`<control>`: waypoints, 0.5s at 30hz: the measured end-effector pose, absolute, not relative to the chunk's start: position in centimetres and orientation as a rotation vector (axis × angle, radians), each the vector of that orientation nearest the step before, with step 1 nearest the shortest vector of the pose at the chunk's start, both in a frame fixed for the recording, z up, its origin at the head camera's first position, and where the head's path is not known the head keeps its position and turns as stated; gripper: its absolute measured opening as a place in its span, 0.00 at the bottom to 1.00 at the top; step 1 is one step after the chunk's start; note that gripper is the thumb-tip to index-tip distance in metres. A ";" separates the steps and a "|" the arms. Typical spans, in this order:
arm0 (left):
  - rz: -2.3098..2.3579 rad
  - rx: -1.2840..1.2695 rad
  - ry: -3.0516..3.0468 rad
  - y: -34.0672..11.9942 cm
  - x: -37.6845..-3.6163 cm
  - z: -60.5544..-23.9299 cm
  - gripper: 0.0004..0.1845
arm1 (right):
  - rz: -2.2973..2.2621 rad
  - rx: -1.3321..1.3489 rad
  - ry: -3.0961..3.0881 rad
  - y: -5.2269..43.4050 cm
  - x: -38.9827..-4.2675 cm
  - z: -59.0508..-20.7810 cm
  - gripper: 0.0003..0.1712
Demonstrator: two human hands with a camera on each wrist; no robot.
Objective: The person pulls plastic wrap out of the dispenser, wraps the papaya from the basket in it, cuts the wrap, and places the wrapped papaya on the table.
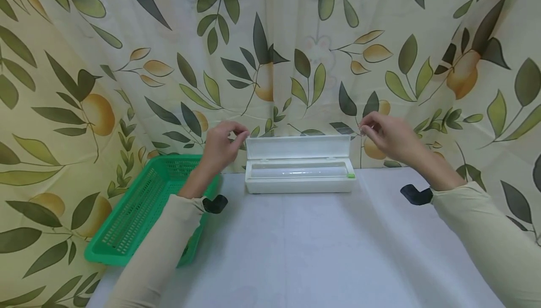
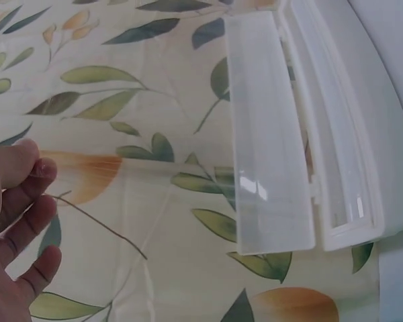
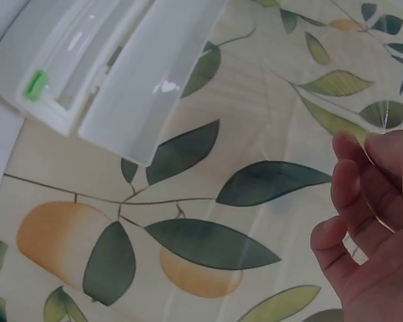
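Observation:
A white cling film dispenser (image 1: 297, 186) stands on the table against the curtain, its lid (image 1: 297, 148) raised. Inside its long slot lies a shiny film roll (image 1: 297, 172), and a green cutter slider (image 1: 351, 175) sits at the right end. Behind and above the left end, my left hand (image 1: 224, 143) pinches thumb against forefinger. Thin see-through cling film (image 2: 87, 161) shows as faint streaks from those fingertips. My right hand (image 1: 390, 136), raised beyond the right end, pinches the film's other side, where small creases glint in the right wrist view. The sheet's outline is barely visible.
A green plastic basket (image 1: 101, 257) stands at the left, partly behind my left forearm. A leaf-and-fruit patterned curtain (image 1: 160, 92) hangs behind and at the sides. White cloth (image 1: 287, 247) covers the table. Black wrist cameras (image 1: 416, 195) sit at both cuffs.

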State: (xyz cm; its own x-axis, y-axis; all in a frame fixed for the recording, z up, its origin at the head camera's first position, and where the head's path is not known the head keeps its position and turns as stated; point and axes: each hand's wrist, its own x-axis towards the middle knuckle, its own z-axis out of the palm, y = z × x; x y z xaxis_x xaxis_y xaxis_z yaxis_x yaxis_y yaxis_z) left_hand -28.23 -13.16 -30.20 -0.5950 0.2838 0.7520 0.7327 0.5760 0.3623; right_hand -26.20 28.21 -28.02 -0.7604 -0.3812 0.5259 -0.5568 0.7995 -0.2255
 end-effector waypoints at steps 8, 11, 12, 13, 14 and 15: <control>-0.925 -0.783 -2.170 -13.4 -27.5 -28.6 0.03 | 0.490 0.775 -2.427 28.4 -25.9 -26.6 0.07; -0.929 -0.779 -2.169 -13.4 -27.2 -28.0 0.03 | 0.484 0.790 -2.396 28.4 -25.7 -26.2 0.07; -0.933 -0.777 -2.167 -13.4 -27.2 -27.9 0.03 | 0.481 0.791 -2.391 28.4 -25.7 -26.0 0.07; -0.937 -0.776 -2.164 -13.5 -27.1 -27.8 0.04 | 0.476 0.789 -2.386 28.3 -25.5 -25.9 0.07; -0.937 -0.779 -2.159 -13.5 -27.1 -27.6 0.04 | 0.470 0.789 -2.381 28.3 -25.4 -25.7 0.07; -0.938 -0.780 -2.154 -13.5 -27.0 -27.5 0.04 | 0.467 0.786 -2.379 28.2 -25.2 -25.5 0.07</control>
State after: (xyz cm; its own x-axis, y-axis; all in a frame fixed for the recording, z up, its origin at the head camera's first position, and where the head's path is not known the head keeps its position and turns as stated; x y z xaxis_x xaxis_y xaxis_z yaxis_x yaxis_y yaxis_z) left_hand -27.05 -13.52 -27.48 -0.6087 0.2552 0.7513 0.7239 0.5663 0.3941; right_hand -25.25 28.24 -25.51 -0.6551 -0.4241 0.6252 -0.6289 0.7648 -0.1401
